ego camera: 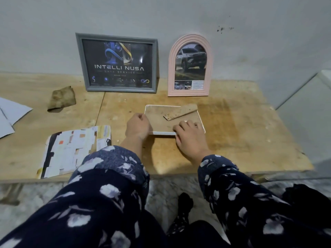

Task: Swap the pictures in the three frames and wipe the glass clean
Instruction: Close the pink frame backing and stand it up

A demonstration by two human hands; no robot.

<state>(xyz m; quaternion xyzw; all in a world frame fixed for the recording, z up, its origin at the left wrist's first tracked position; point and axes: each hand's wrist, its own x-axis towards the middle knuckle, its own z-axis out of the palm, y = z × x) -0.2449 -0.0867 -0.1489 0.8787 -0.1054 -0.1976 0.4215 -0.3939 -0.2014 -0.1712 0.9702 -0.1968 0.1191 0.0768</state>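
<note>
Lying face down near the middle of the wooden tabletop (232, 140) is a white-edged frame (162, 132), its brown backing board up and the stand flap (180, 112) angled across the far half. The left hand (137, 127) is curled against the frame's left edge, fingers closed on it. The right hand (188, 133) is laid flat over the near right corner, fingers spread and pressed on the backing; whether anything is pinched beneath cannot be told.

Two further frames are propped upright against the grey wall (179, 15): a grey rectangular frame (117, 62) holding a dark poster, and just to its right a pink arched frame (190, 66) holding a vehicle picture. A crumpled brown cloth (61, 99) is seen on the left part of the table, well apart from the frames. A printed sheet (71, 151) lies at the near left edge, and white papers (10, 113) overlap at the far left.

The tabletop is stained and scuffed, with a seam running front to back. Dark specks mark the wall at upper right. Pale mottled floor (164, 194) is visible below the table edge. Dark floral sleeves (111, 176) cover both forearms.
</note>
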